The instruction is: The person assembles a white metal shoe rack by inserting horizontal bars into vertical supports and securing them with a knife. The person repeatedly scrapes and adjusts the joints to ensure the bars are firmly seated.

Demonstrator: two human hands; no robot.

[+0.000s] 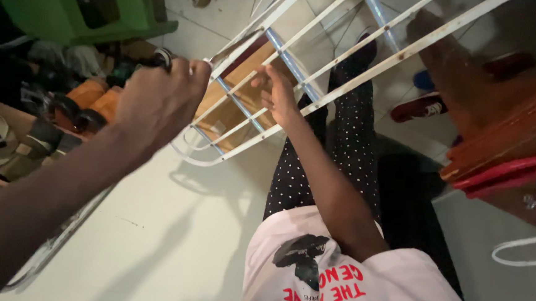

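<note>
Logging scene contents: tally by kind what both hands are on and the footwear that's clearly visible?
Hands: 2, left hand and right hand
White wire rack: 1, gripped by both hands
Orange shoes: 2
Red-and-white sandal: 1
Total: 6

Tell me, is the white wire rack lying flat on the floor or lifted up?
Lifted up. The left hand grips the white wire rack by one end, the right hand holds a bar, and the rack's shadow falls on the surface beneath.
</note>
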